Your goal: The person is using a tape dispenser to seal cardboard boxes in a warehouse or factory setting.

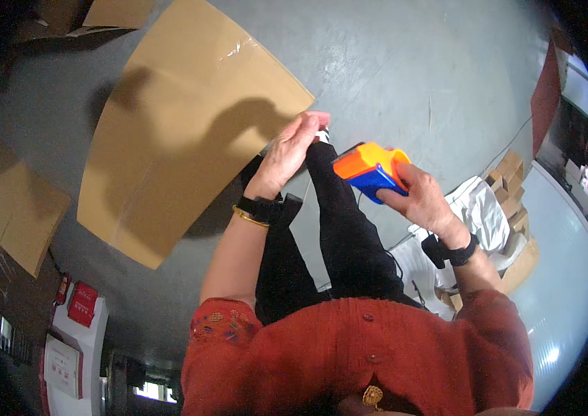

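My left hand (pixel 285 154) is at the right edge of a large flattened cardboard box (pixel 176 132), its fingers closed round that edge and partly hidden. A strip of clear tape shines near the far edge of the cardboard. To the right, my right hand (pixel 422 197) grips an orange and blue tape dispenser (pixel 373 170), thumb on one side and fingers on the other. The dispenser is in the air above my right leg, apart from the cardboard. Shadows of an arm and hand fall across the cardboard.
More cardboard (pixel 20 204) stands at the left, and another piece (pixel 117 12) lies at the far left. White plastic sheeting (pixel 478 215) and folded brown cardboard (pixel 512 180) lie to my right, beside a pale, shiny panel (pixel 557 277). A red box (pixel 83 304) sits on a white cabinet at the lower left.
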Action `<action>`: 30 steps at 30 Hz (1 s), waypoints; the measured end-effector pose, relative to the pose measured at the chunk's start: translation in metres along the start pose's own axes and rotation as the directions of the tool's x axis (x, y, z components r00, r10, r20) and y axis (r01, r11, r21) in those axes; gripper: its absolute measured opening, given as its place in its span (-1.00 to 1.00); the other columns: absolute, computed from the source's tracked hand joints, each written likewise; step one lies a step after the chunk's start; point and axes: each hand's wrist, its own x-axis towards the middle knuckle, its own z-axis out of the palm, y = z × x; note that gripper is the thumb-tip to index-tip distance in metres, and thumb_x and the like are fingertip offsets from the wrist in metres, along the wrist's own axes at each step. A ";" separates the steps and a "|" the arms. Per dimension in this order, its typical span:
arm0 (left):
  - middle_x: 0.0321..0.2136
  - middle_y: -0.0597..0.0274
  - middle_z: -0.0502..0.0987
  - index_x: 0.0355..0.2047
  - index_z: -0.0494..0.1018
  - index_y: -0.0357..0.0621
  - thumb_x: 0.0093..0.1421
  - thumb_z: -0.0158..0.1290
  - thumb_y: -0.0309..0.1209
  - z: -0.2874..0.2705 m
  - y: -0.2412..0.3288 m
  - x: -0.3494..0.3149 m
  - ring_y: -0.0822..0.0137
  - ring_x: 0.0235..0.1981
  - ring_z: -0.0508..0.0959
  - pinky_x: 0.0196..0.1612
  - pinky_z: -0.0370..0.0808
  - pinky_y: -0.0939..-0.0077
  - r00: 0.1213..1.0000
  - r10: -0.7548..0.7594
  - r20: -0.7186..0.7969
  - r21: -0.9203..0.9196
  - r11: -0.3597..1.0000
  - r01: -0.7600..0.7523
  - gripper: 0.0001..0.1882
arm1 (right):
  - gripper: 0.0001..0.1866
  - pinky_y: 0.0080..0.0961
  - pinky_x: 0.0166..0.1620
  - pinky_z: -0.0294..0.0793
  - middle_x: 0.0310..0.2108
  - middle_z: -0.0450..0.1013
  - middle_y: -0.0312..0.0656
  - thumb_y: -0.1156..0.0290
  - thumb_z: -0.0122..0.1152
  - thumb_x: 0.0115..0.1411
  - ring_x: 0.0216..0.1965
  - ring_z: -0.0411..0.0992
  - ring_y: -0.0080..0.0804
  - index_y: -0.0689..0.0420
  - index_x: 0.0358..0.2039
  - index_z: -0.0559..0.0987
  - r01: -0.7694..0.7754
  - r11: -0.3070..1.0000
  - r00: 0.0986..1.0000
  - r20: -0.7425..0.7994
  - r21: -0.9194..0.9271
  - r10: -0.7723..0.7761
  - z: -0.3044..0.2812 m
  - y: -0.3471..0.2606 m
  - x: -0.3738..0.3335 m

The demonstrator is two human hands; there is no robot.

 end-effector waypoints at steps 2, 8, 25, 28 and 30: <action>0.00 0.22 0.59 0.07 0.53 -0.18 0.53 -0.25 0.00 -0.005 -0.005 0.002 0.37 0.09 0.51 0.22 0.39 0.39 0.990 -0.051 0.135 -0.108 0.992 0.066 -0.45 | -0.58 -0.22 -0.25 0.54 -0.39 0.51 0.04 0.17 0.45 0.12 -0.35 0.57 -0.02 0.22 -0.23 0.51 -0.015 0.999 0.999 0.043 0.048 0.013 0.014 -0.006 -0.002; -0.20 0.30 0.60 -0.01 0.55 -0.21 0.48 -0.06 -0.03 0.000 0.019 0.012 0.47 -0.13 0.54 0.05 0.48 0.47 0.924 -0.132 0.358 -0.081 0.982 0.172 -0.53 | -0.61 -0.23 -0.27 0.52 -0.41 0.51 0.01 0.19 0.47 0.13 -0.35 0.56 -0.12 0.21 -0.25 0.51 0.029 0.987 0.997 0.069 0.157 -0.040 0.012 0.006 0.004; -0.32 0.47 0.55 -0.18 0.52 -0.17 0.45 0.02 -0.37 0.006 0.013 0.012 0.60 -0.24 0.49 -0.10 0.47 0.65 0.964 -0.054 0.261 0.000 0.998 0.057 -0.85 | -0.40 -0.16 -0.27 0.53 -0.43 0.55 0.09 -0.13 0.37 0.18 -0.37 0.59 0.03 0.26 -0.26 0.55 0.017 0.940 0.999 -0.044 0.340 -0.002 0.043 0.009 0.004; -0.33 0.45 0.55 -0.22 0.51 -0.18 0.45 0.03 -0.38 0.005 0.019 0.012 0.61 -0.27 0.49 -0.11 0.47 0.66 0.969 -0.056 0.241 -0.002 0.998 0.058 -0.86 | -0.35 -0.15 -0.30 0.54 -0.45 0.54 0.10 -0.19 0.36 0.17 -0.40 0.58 0.06 0.27 -0.27 0.57 0.032 0.937 0.996 -0.086 0.347 -0.002 0.046 0.009 0.005; -0.34 0.44 0.55 -0.26 0.50 -0.18 0.44 0.03 -0.41 0.006 0.023 0.014 0.61 -0.29 0.48 -0.14 0.47 0.66 0.982 -0.026 0.186 0.061 0.998 0.015 -0.87 | -0.34 -0.15 -0.31 0.54 -0.46 0.54 0.11 -0.21 0.35 0.16 -0.41 0.58 0.07 0.28 -0.27 0.57 0.060 0.942 0.993 -0.114 0.330 -0.024 0.047 0.010 0.009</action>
